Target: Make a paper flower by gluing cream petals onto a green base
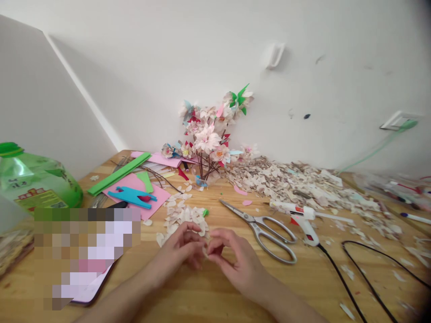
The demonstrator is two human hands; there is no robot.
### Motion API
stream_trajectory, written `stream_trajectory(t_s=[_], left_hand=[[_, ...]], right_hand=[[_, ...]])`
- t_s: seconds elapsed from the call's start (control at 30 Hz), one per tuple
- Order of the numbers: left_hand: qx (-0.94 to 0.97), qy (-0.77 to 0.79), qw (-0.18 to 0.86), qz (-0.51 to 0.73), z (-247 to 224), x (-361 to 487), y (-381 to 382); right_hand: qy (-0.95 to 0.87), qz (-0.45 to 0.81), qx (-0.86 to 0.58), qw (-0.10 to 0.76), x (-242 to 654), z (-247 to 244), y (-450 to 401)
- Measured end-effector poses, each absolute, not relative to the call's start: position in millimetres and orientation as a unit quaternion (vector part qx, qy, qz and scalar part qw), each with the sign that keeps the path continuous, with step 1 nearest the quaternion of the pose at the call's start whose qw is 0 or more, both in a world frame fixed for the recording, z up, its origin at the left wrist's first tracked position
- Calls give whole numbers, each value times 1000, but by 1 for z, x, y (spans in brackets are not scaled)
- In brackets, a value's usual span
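My left hand (184,246) and my right hand (239,261) meet over the front of the wooden table, fingers curled and fingertips pinched. Between them is a small pale petal (204,252), mostly hidden by the fingers. Just beyond my hands lies a loose pile of whitish petals (183,215) with a bit of green (205,212) at its right edge. Silver scissors (261,226), blades slightly apart, rest to the right of my right hand. Further back, a bunch of handmade flowers (208,137) on brown stems stands in a small clear holder.
A white glue gun (305,220) with a black cord lies right of the scissors. Behind it spreads a heap of dry scraps (289,179). At left are pink paper (161,196), a green paper strip (119,174), folded blue paper (131,197), a green bottle (40,179) and a blurred-out phone-like object (96,287).
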State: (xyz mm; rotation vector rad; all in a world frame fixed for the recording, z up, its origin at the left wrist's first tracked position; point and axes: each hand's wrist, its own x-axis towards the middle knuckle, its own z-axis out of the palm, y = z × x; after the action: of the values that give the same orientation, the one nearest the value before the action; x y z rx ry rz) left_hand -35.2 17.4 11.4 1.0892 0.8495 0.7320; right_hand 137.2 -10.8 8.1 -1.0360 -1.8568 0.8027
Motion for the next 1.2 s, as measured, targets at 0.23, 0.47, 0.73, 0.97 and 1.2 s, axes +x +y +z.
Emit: stream_trajectory(t_s=[0.23, 0.47, 0.73, 0.97, 1.2], left_hand=[[464, 380, 747, 286, 15, -35, 17], [448, 401, 737, 310, 18, -37, 18], [465, 426, 711, 312, 21, -38, 20], [483, 454, 633, 399, 13, -42, 32], [424, 471, 590, 500, 13, -50, 42]], right_hand=[[-851, 196, -357, 331, 143, 12, -11], [-857, 177, -348, 336, 140, 11, -12], [-853, 174, -358, 338, 136, 9, -16], [-845, 131, -418, 306, 152, 22, -17], [-737, 135, -638, 179, 259, 35, -28]])
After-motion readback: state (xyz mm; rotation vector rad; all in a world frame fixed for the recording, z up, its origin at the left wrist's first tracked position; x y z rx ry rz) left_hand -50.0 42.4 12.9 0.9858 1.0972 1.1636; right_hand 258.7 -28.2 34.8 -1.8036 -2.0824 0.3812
